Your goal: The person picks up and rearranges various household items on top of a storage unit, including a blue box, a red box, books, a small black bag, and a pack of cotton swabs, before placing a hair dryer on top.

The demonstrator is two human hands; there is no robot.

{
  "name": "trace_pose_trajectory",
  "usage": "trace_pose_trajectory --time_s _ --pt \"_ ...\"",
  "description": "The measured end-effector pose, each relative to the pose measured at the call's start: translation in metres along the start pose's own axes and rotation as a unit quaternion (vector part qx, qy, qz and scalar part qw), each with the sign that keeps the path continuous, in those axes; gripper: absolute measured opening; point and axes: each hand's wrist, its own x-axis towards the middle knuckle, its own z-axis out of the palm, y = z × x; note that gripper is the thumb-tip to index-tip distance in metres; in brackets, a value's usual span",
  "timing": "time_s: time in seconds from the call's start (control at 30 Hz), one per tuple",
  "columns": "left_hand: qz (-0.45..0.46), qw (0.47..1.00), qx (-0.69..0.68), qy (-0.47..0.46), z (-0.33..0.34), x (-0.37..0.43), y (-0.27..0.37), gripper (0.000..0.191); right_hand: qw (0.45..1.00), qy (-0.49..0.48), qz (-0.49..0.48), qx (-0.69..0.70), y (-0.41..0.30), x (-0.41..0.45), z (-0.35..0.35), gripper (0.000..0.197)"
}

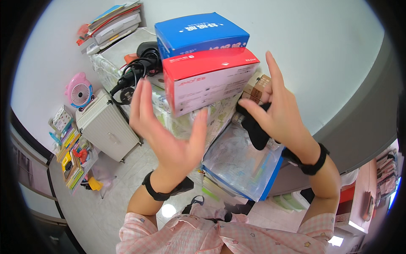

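Observation:
My left hand [171, 139] is raised with thumb and fingers spread, nearest the lower left side of a red-and-white carton [212, 82]. No grip on the carton shows. Behind the carton stands a blue box [199, 31] bearing white writing. My right hand [282, 111] is also spread, to the right of the carton. Past its fingers are a small beige-and-brown box [255, 84] and a black cloth item [257, 135]; whether the hand touches them I cannot tell. Below lies a clear mesh zip pouch [238, 158] with blue edging. Both wrists wear black straps.
Left of the cartons, a black corded appliance [136, 73] lies on a patterned tablecloth [111, 66]. Papers [115, 19] are stacked at the back. A white suitcase [106, 127], a pink fan [80, 92] and piled books [74, 162] stand at left. A grey curved panel [355, 117] rises at right.

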Motion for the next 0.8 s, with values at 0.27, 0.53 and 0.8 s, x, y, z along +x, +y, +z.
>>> trace_pose_trajectory --time_s 0.27,0.53,0.8 --pt "0.052 0.986 -0.127 -0.091 -0.011 -0.012 0.014 0.055 0.987 0.05 0.111 0.101 0.003 -0.023 0.011 0.066" --pt "0.142 0.967 -0.193 -0.081 0.046 -0.063 0.064 0.045 0.972 -0.029 0.179 0.147 -0.008 -0.112 -0.061 0.03" --pt "0.141 0.925 -0.312 -0.165 0.083 -0.102 0.1 0.056 0.924 0.087 0.33 0.172 -0.007 -0.121 -0.073 0.033"
